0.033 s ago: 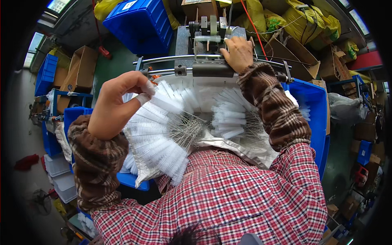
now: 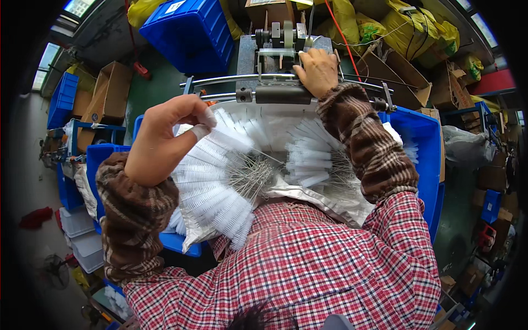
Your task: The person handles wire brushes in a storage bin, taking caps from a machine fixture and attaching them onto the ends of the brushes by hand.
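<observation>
- The left hand (image 2: 159, 140) pinches one white bristle brush (image 2: 234, 141) between thumb and forefinger; the brush slants toward the middle, above the left part of a white sheet (image 2: 344, 208).
- The right hand (image 2: 319, 72) rests on the near right side of a small metal machine (image 2: 287, 36). Its fingers are bent downward; whether they grip anything, I cannot tell.
- A left pile of brushes (image 2: 206, 184) fans over the sheet's left edge, wire stems pointing inward. The left hand covers part of it.
- A smaller right pile (image 2: 308, 155) lies toward the sheet's right edge; the right forearm, in a brown plaid sleeve (image 2: 366, 143), crosses in front and hides some of it.
- A rail with a black roller (image 2: 283, 94) runs across between the piles and the machine.
- A blue bin (image 2: 428, 148) rises beyond the sheet's right edge.
- Further off: a large blue crate (image 2: 190, 36) and cardboard box (image 2: 110, 91) at upper left, a red cable (image 2: 344, 36) and yellow bags (image 2: 410, 30) at upper right.
</observation>
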Tool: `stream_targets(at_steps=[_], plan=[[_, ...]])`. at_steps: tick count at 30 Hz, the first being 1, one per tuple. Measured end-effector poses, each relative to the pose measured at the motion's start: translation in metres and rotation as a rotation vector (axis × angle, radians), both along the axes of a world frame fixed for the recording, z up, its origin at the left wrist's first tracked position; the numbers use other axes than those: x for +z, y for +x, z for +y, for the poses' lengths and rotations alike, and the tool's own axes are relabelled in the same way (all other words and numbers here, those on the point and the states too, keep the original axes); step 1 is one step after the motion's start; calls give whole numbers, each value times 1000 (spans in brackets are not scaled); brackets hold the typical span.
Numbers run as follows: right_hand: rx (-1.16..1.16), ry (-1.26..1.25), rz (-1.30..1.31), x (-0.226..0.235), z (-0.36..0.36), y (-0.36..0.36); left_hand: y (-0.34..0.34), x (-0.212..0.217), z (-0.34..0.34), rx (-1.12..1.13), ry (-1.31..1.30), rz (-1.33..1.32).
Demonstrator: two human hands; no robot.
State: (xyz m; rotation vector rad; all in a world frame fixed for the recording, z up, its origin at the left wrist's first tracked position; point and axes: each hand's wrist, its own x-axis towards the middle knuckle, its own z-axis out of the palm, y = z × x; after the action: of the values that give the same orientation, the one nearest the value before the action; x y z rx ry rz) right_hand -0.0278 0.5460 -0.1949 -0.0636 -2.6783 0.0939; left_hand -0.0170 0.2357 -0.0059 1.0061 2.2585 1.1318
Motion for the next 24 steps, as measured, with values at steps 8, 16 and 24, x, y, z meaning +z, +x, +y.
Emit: stream_targets(at_steps=[8, 16, 24], plan=[[3, 28, -12, 1, 26, 16, -1, -16, 17, 3, 59, -30], [61, -92, 105, -17, 113, 24, -10, -20, 41, -32, 71, -110], [320, -710, -505, 70, 120, 90, -16, -31, 62, -66, 116, -151]])
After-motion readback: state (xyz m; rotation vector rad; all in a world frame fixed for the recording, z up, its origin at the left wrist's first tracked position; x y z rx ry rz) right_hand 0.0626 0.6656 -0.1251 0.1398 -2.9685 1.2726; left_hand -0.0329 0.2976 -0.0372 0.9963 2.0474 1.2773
